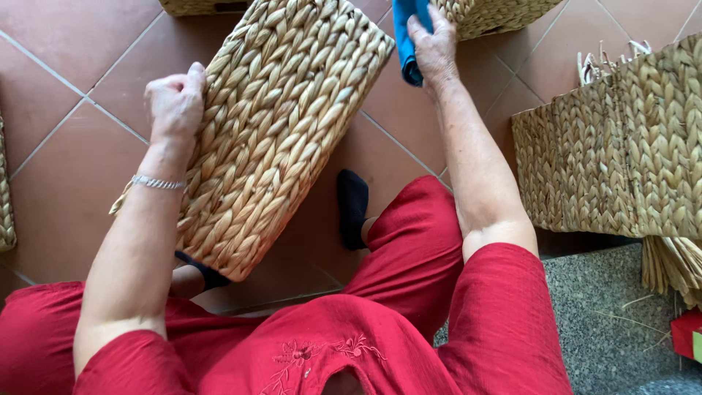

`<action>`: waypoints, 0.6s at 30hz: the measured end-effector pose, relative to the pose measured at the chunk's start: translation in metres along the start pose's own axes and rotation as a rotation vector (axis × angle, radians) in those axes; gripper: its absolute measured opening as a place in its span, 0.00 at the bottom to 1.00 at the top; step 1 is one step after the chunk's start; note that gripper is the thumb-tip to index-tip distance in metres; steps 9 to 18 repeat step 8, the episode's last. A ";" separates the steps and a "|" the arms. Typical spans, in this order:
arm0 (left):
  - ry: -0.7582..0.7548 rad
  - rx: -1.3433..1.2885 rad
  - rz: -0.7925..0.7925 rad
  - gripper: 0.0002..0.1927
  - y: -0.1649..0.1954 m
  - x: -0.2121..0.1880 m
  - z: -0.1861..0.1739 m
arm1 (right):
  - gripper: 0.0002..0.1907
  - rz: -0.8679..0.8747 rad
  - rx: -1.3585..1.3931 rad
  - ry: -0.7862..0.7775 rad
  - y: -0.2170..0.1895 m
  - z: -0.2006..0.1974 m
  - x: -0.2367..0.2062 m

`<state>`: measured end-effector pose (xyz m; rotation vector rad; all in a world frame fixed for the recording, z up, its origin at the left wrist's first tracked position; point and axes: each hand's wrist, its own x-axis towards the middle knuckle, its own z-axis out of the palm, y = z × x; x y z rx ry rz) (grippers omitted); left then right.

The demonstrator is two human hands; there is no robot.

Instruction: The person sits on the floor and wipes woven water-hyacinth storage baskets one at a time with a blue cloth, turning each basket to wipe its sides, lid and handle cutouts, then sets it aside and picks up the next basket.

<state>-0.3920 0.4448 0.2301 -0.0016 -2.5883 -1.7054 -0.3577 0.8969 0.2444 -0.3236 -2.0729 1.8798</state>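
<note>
A large woven straw basket [278, 124] lies tilted in front of me, its braided side facing up, above my red-clad lap. My left hand [174, 102] grips the basket's left edge, a silver bracelet on the wrist. My right hand [433, 45] is at the basket's upper right corner and holds a blue cloth [406, 36] that hangs down beside the basket.
Terracotta floor tiles [66, 175] lie below. A second woven basket [621, 161] stands at the right on a grey stone step [607, 314]. Further baskets show at the top edge [497, 14] and far left [6, 205]. My black-socked foot [352, 205] rests on the tiles.
</note>
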 end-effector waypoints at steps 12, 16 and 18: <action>-0.031 -0.397 0.071 0.12 0.059 -0.041 -0.057 | 0.12 -0.156 -0.073 -0.443 -0.143 -0.011 -0.053; -0.031 -0.397 0.071 0.12 0.059 -0.041 -0.057 | 0.12 -0.156 -0.073 -0.443 -0.143 -0.011 -0.053; -0.031 -0.397 0.071 0.12 0.059 -0.041 -0.057 | 0.12 -0.156 -0.073 -0.443 -0.143 -0.011 -0.053</action>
